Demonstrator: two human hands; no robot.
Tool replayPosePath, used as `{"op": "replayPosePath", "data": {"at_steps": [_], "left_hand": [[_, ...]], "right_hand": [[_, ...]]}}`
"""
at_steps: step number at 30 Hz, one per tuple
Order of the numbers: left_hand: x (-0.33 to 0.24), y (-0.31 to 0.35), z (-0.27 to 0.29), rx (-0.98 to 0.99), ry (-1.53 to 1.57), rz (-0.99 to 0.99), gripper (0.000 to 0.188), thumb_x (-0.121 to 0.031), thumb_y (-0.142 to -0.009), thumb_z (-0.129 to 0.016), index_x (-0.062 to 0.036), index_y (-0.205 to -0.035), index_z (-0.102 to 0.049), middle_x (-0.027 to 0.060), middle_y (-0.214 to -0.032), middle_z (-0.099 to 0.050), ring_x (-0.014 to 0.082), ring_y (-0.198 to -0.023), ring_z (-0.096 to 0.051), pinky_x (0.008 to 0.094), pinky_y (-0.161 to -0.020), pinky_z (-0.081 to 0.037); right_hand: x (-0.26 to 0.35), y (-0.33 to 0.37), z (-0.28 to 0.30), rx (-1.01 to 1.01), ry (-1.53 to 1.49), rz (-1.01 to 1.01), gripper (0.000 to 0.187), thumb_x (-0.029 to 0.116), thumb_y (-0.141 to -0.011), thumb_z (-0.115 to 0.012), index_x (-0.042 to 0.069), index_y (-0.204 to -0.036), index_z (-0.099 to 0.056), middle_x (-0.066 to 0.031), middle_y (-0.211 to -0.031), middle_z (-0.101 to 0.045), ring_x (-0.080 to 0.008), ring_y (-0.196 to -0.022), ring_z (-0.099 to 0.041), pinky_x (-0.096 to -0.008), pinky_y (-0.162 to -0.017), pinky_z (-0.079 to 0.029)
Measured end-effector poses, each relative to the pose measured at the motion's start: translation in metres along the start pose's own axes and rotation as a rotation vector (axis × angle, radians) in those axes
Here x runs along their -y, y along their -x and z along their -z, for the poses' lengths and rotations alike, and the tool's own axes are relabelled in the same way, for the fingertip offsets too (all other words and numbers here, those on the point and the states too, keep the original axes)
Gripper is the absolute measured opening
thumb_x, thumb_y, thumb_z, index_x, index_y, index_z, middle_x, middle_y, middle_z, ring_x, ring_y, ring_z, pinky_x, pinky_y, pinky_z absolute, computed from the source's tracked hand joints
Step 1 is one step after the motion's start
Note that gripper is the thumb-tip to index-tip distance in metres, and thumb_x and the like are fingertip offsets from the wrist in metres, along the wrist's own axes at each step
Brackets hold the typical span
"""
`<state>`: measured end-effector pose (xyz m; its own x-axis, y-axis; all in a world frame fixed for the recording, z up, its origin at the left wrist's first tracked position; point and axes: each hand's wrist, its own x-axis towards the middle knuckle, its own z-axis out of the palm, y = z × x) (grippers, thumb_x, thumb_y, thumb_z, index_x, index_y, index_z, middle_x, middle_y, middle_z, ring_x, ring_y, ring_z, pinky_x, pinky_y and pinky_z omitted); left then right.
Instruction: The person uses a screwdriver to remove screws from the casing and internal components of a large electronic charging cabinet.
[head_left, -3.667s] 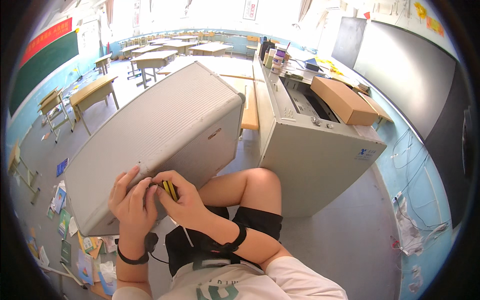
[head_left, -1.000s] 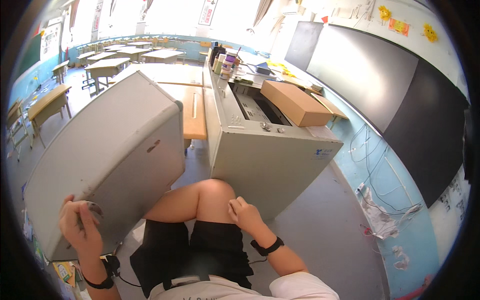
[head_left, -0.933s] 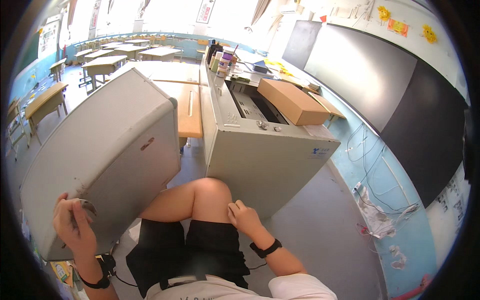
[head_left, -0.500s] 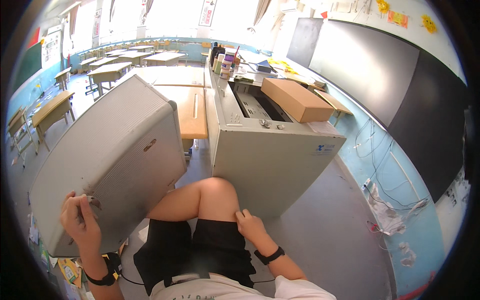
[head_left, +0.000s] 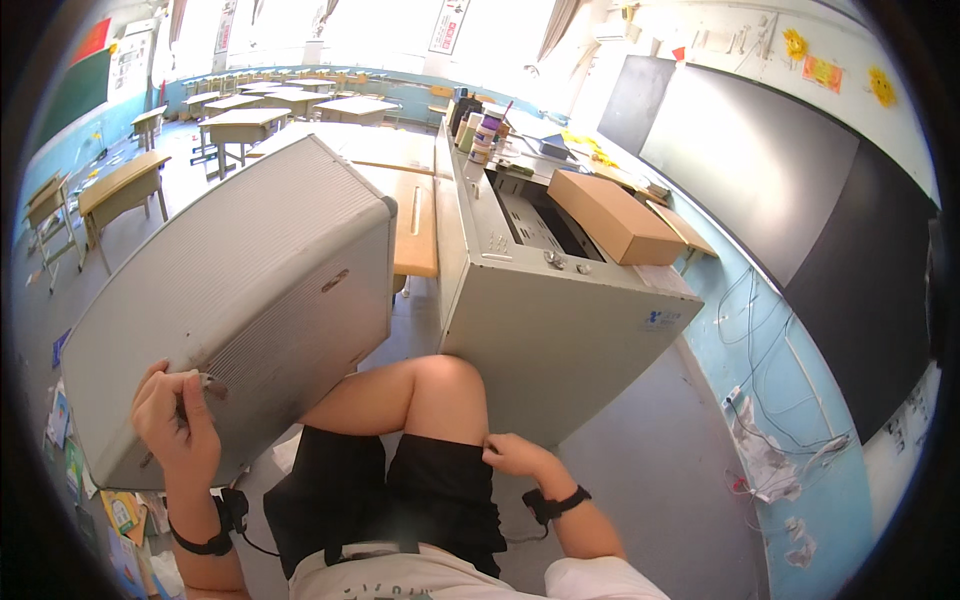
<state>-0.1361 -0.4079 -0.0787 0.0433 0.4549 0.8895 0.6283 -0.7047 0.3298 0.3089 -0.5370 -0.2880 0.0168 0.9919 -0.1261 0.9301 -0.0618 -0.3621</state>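
Note:
A large grey metal box (head_left: 240,265) with a ribbed, curved face leans tilted in front of me on the left, beside my bent bare leg. My left hand (head_left: 178,420) has its fingers curled at the box's near edge, with the thumb beside a small metal fitting (head_left: 213,386); the fingertips are partly hidden. Beside my thigh, my right hand (head_left: 518,456) is closed, with its fingertips at the hem of my black shorts (head_left: 440,485). Whether it pinches the cloth is hard to make out. Each wrist wears a black strap.
A grey metal cabinet (head_left: 560,345) stands ahead, with a brown cardboard box (head_left: 615,215) and several bottles (head_left: 485,135) on top. A wooden desk (head_left: 415,215) adjoins it. Papers and books (head_left: 125,515) litter the floor at left. Loose cables (head_left: 765,365) hang along the right wall.
The view has shifted, so most of the scene lies further right. My right hand has slid from the bare thigh to the shorts' hem. My left hand stays at the grey box.

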Motion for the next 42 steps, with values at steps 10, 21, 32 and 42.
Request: {"op": "replayPosePath", "data": {"at_steps": [10, 21, 32, 42], "left_hand": [[-0.004, -0.005, -0.001, -0.009, 0.001, -0.051, 0.024, -0.007, -0.096, -0.056, -0.006, -0.072, -0.057, 0.0011, -0.053, -0.051, 0.0152, -0.049, -0.041, 0.0405, -0.091, -0.047], [-0.003, -0.005, -0.001, -0.023, -0.008, -0.071, 0.021, -0.005, -0.092, -0.06, -0.0054, -0.071, -0.058, 0.0003, -0.05, -0.049, 0.017, -0.048, -0.042, 0.0407, -0.088, -0.049], [0.003, -0.002, 0.002, 0.017, -0.031, -0.083, 0.025, -0.013, -0.099, -0.055, -0.0082, -0.074, -0.059, -0.0006, -0.059, -0.064, 0.0135, -0.049, -0.045, 0.0409, -0.092, -0.047], [-0.001, -0.006, -0.002, -0.077, 0.007, -0.119, 0.016, -0.004, -0.086, -0.067, -0.0064, -0.072, -0.061, 0.0012, -0.05, -0.047, 0.0188, -0.046, -0.043, 0.0396, -0.082, -0.052]], "right_hand": [[0.011, 0.039, -0.011, 0.028, -1.026, -0.323, 0.014, 0.017, -0.1, -0.05, 0.007, -0.09, -0.051, 0.0004, -0.064, -0.048, -0.0086, -0.049, -0.043, -0.025, -0.043, -0.035], [0.024, 0.021, 0.048, -0.653, -1.041, -0.094, 0.008, 0.009, -0.096, -0.059, 0.004, -0.094, -0.053, 0.0024, -0.065, -0.052, -0.0038, -0.048, -0.047, -0.0212, -0.044, -0.037], [0.058, 0.018, 0.112, -0.849, -0.915, -0.032, 0.007, -0.002, -0.086, -0.067, 0.0, -0.084, -0.06, -0.0028, -0.07, -0.061, -0.0054, -0.049, -0.052, -0.0208, -0.043, -0.04], [0.017, 0.022, 0.043, -0.745, -0.158, 0.136, 0.011, 0.008, -0.089, -0.069, -0.002, -0.092, -0.067, -0.0097, -0.083, -0.065, -0.0163, -0.056, -0.061, -0.0279, -0.053, -0.051]]}}
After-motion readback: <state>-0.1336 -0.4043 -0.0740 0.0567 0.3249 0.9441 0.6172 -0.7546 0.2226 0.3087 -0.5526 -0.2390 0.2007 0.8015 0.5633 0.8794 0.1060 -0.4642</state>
